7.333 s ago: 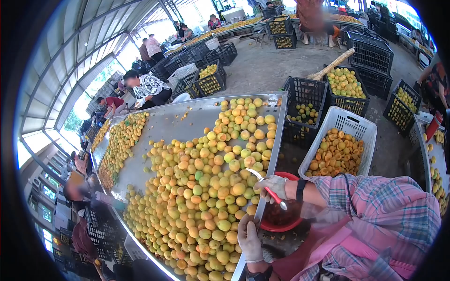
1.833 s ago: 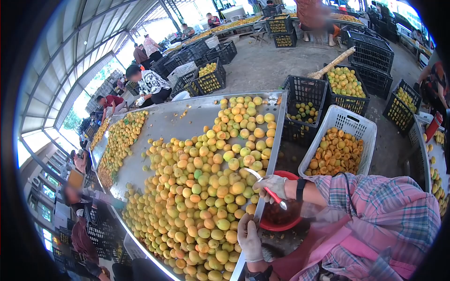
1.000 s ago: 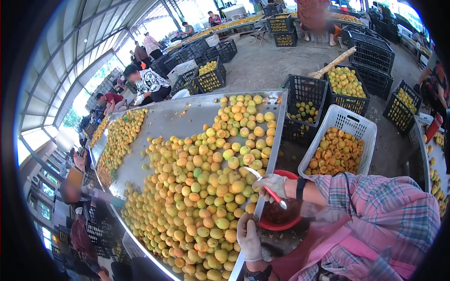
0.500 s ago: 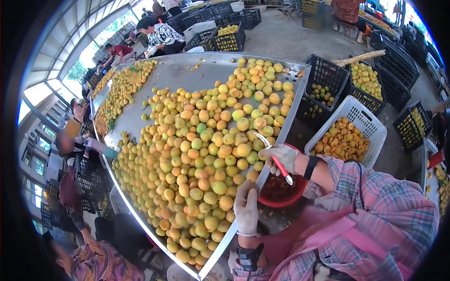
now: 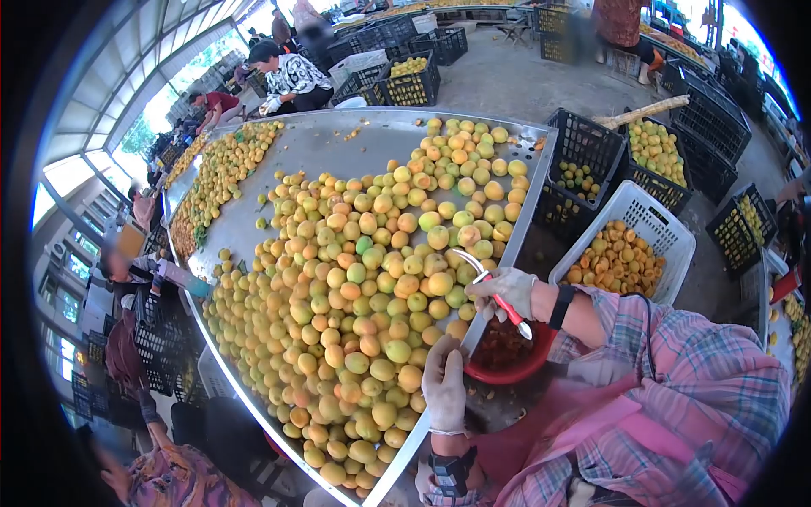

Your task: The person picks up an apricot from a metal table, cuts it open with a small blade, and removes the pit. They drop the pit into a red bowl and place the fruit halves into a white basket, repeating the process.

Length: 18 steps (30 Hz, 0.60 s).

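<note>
My right hand [image 5: 507, 293], in a pale glove, grips a red-handled pitting tool [image 5: 505, 306]. Its curved metal hook points up and left over the fruit, and a small pointed metal end sticks out below the fist. My left hand [image 5: 444, 389], also gloved, is at the metal rim of the table with its fingers curled together; what they hold, if anything, is hidden. An apricot [image 5: 457, 329] shows just beyond its fingertips. Many yellow-orange apricots [image 5: 355, 296] cover the table beside both hands. Below my right hand is a red bowl [image 5: 541, 355] with dark brown bits inside.
A white crate [image 5: 672, 245] of halved apricots stands right of the table [image 5: 317, 131]. Black crates [image 5: 591, 139] with fruit are behind it. A wooden stick [image 5: 646, 110] lies across crates. Several people work around, one in a patterned shirt [image 5: 296, 76] at the far edge.
The view has shifted slightly, so the table and fruit appear a little lower. Both hands keep nearly the same pose, the tool still in my right hand.
</note>
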Each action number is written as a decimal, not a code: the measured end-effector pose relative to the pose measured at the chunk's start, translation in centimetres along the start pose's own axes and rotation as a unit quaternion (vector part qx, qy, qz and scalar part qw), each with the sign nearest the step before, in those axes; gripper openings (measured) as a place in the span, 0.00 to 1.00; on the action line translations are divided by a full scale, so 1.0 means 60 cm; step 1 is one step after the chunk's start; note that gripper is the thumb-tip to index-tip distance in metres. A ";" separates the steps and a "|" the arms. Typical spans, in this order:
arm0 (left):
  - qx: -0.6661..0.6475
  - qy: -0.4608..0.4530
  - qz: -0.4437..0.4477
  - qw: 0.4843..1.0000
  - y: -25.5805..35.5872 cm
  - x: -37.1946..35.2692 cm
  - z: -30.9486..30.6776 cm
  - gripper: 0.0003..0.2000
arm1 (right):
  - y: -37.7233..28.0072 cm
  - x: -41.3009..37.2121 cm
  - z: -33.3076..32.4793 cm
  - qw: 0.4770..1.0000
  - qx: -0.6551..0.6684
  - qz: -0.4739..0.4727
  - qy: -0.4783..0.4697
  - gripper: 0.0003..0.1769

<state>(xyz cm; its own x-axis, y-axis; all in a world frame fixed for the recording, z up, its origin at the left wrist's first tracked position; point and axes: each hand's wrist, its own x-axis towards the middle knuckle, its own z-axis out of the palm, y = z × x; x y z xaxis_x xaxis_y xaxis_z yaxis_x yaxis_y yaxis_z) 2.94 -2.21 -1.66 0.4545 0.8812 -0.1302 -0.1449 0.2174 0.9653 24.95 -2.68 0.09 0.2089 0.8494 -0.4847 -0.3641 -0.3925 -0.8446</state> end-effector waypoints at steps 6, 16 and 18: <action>0.041 -0.037 0.018 0.998 -0.017 0.009 -0.011 0.18 | -0.130 0.040 0.035 0.972 -0.202 -0.116 0.026 0.20; -0.031 -0.007 -0.026 0.999 -0.010 0.025 -0.006 0.18 | -0.195 0.345 0.044 0.722 -0.637 -0.222 0.152 0.17; 0.001 -0.017 -0.008 1.000 -0.011 0.033 -0.005 0.17 | -0.203 0.366 0.049 0.699 -0.689 -0.156 0.110 0.18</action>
<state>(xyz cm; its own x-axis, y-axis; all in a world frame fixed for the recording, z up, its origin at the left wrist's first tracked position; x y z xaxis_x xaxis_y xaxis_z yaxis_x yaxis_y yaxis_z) 3.66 -0.46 -2.61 0.4862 0.8628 -0.1388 -0.1355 0.2313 0.9634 31.27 21.81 0.40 0.2725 0.9541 -0.1243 0.9186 -0.2964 -0.2613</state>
